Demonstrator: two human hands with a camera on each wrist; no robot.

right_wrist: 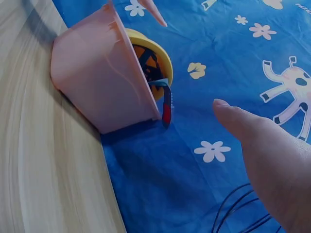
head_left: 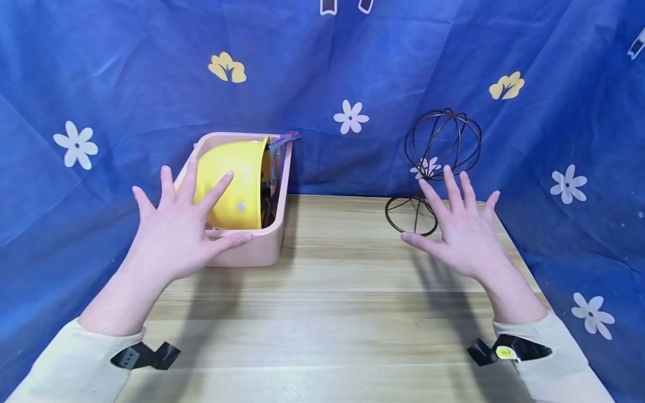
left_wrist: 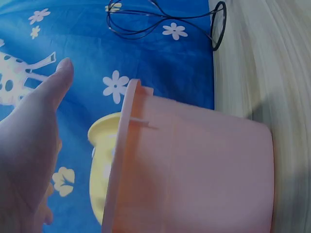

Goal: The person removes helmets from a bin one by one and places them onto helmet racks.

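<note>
My left hand [head_left: 173, 232] hovers with its fingers spread, overlapping the near left part of a pink plastic bin [head_left: 252, 250] in the head view. A yellow helmet [head_left: 229, 182] with pale spots lies on its side in that bin, its opening turned to the right. Dark straps and an orange part show inside it in the right wrist view, and a blue strap [head_left: 284, 140] with a red end hangs over the bin's rim. On the right, my right hand [head_left: 468, 235] is held up, fingers spread, in front of a dark wire stand [head_left: 443, 143]. Both hands hold nothing.
A light wood-grain table [head_left: 322, 324] lies under both hands. Blue cloth [head_left: 312, 73] with printed flowers hangs behind it and along both sides. The bin stands at the back left, the wire stand upright at the back right near the cloth.
</note>
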